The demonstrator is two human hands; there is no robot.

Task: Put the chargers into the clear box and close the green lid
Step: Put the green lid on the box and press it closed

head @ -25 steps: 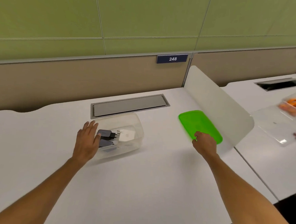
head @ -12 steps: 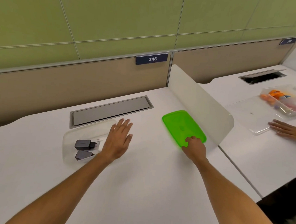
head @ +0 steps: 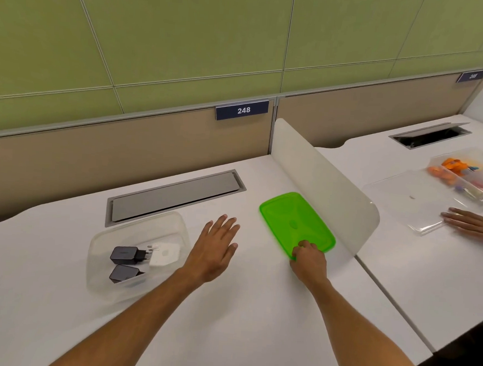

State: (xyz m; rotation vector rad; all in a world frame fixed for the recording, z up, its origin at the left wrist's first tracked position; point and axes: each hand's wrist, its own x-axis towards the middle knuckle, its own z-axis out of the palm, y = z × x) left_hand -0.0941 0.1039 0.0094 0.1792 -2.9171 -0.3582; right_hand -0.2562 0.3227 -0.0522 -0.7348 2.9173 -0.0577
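left hand (head: 215,250) off the box (head: 138,254) since a second ago, now flat and spread beside it, holding nothing | right hand (head: 309,262) pinching near edge of lid (head: 297,223), lid on desk by divider (head: 327,188) | chargers (head: 142,257) all in box | next likely: lid onto box

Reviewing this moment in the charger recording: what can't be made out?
Head view only:
- Right hand covers the green lid's near corner; grip unclear.
- Lower black charger: near end blurred behind the clear box wall.
- Far-right desk sign: number blurred.
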